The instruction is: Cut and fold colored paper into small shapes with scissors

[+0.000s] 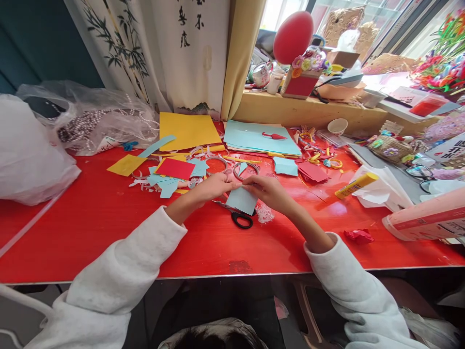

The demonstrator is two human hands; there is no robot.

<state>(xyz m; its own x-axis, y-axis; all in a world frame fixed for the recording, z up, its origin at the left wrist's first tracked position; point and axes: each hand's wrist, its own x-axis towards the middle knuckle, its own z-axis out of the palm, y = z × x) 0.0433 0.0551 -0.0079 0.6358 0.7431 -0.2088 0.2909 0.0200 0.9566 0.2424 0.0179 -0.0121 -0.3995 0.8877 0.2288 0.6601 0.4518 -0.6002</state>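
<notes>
A small light blue piece of paper (242,199) is held up at its top edge between my two hands. My left hand (217,186) pinches at its upper left, fingers pressed together. At the upper right edge my right hand (268,191) also closes on it, the fingertips of both hands nearly meeting. Just beneath the paper lie scissors (242,221) with black handles, their blades partly covered. Beyond my fingertips rest two rings (247,169), apparently tape rolls or hoops. A tuft of pale shredded paper (265,213) sits beside the scissors.
Yellow sheets (189,130) and light blue sheets (257,138) lie at the back of the red table (123,252). Red squares (313,171), a yellow glue stick (356,185) and a large pink bottle (425,215) are on the right. Plastic bags (32,150) fill the left.
</notes>
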